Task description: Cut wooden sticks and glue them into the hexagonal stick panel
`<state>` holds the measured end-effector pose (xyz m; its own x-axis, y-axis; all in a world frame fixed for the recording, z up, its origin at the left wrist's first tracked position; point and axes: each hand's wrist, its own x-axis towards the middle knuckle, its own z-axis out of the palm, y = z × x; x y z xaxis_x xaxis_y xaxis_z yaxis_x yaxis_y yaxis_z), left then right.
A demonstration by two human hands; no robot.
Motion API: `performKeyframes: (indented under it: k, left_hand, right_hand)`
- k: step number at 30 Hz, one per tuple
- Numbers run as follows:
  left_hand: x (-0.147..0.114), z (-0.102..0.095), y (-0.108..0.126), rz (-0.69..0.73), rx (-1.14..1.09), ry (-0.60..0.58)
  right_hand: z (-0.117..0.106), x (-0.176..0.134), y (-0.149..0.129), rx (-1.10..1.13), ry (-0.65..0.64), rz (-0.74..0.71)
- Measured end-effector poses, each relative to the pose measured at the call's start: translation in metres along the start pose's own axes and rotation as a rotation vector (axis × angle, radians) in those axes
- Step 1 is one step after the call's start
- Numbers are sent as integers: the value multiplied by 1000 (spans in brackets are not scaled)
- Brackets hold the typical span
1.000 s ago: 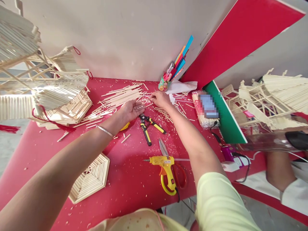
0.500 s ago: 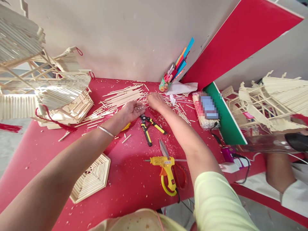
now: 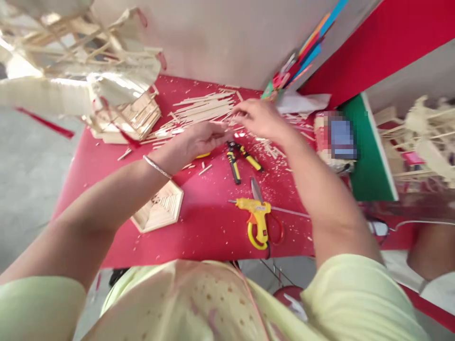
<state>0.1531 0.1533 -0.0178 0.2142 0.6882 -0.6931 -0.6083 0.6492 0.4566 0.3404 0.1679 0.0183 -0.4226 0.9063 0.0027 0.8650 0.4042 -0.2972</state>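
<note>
My left hand (image 3: 208,138) is turned palm up over the pile, fingers loosely curled and blurred; short pale stick pieces seem to lie in it. Just above and to the right, my right hand (image 3: 259,116) bends its fingers in toward the left one; whatever is between its fingertips is too blurred to make out. Thin wooden sticks (image 3: 206,108) lie in a loose heap behind both hands. Below the fingers rest cutting pliers (image 3: 233,163) with yellow-and-black handles. A hexagonal stick panel (image 3: 161,208) sits beneath my left forearm.
A yellow glue gun (image 3: 256,210) lies over scissors (image 3: 256,188) near the front edge. Stick-built models stand left (image 3: 124,116) and right (image 3: 426,142). At the back are a pen cup (image 3: 270,91) and a packet of sticks (image 3: 322,135). Another person's arm (image 3: 432,248) is at right.
The view has shifted, so the table sits higher and more of my shirt shows. My right hand has lifted a little and opened away from the pile, its fingers now more visible.
</note>
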Motion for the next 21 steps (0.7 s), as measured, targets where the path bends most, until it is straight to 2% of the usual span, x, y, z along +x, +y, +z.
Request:
performKeyframes:
  k: [2,5,7,9,12,14,18,21]
  left_hand:
    - [-28,-25,9,5,19,-48]
    - [-76,-75,24,25,27,9]
    - [-107,-112,30,2,163,28]
    - [-130,-148,31,12,287,40]
    - [-148,-190,24,30,274,76]
    - [-152,-207,15,61,335,40]
    - [-153,-224,-3,94,475,-96]
    - [-152,-234,-10,105,487,-195]
  right_hand:
    - [-13,-21,-15,11,6,-50]
    - [-29,-63,-45,12,13,-165]
    - [-32,-94,-69,35,19,-226]
    - [-26,-123,-98,105,-1,-185]
    - [1,-151,-146,193,-5,-135]
    - [30,-158,-178,241,38,-114]
    - [98,-152,-230,335,170,-39]
    - [141,-143,-249,367,299,23]
